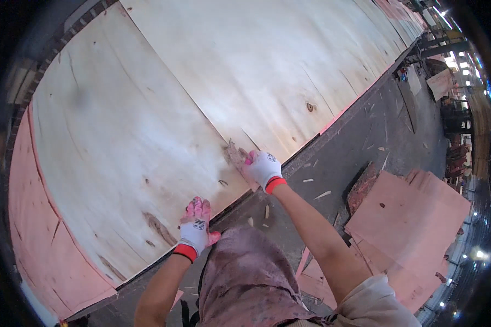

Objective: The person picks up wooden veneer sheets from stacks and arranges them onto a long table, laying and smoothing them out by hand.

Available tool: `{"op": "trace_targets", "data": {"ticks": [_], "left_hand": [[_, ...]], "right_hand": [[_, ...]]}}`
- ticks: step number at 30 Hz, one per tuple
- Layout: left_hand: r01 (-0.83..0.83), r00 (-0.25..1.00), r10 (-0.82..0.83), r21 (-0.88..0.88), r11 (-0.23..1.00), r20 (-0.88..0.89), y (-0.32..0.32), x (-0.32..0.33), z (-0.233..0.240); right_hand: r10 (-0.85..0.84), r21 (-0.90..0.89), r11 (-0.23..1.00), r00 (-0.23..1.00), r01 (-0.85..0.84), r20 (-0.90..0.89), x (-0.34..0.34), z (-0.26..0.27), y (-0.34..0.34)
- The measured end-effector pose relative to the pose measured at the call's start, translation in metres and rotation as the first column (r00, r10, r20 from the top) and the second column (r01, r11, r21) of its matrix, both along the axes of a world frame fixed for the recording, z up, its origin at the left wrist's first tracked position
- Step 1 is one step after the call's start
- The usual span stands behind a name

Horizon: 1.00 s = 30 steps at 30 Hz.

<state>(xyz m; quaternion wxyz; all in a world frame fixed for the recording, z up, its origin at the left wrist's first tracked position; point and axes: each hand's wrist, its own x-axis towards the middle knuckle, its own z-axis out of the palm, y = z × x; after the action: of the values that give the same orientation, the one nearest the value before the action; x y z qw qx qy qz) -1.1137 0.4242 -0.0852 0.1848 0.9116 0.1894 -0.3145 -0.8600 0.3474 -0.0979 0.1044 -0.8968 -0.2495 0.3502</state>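
Large pale wood veneer sheets (pixel 147 114) lie side by side before me, with a dark seam running between two of them. My right hand (pixel 264 167), in a white glove with pink-stained fingers and a red cuff, grips a ragged, pinkish-brown veneer scrap (pixel 239 161) at the near end of that seam. My left hand (pixel 197 225), gloved alike, rests with its fingers fairly straight on the near edge of the left sheet, beside a brown knot mark (pixel 159 229). It holds nothing that I can see.
Pink veneer (pixel 57 245) shows along the left side. On the right, a stack of pink veneer pieces (pixel 405 216) lies low by a dark floor (pixel 331 163) strewn with wood slivers (pixel 322 195). A stained apron (pixel 249 274) covers my lap near the edge.
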Motion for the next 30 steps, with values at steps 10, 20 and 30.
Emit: {"op": "trace_targets", "data": {"ticks": [10, 20, 30], "left_hand": [[0.06, 0.998, -0.059, 0.022, 0.998, -0.035, -0.005, 0.006, -0.004], [0.044, 0.999, -0.045, 0.04, 0.998, 0.025, -0.009, 0.002, -0.008], [0.043, 0.993, -0.035, 0.07, 0.997, -0.114, -0.016, 0.022, 0.008]], "right_hand": [[0.448, -0.003, 0.878, 0.818, -0.479, 0.36, 0.002, -0.018, 0.009], [-0.291, 0.451, 0.859, 0.956, 0.241, 0.044, 0.023, 0.051, 0.016], [-0.508, 0.216, 0.779, 0.794, 0.588, -0.333, -0.061, 0.005, -0.16]]}}
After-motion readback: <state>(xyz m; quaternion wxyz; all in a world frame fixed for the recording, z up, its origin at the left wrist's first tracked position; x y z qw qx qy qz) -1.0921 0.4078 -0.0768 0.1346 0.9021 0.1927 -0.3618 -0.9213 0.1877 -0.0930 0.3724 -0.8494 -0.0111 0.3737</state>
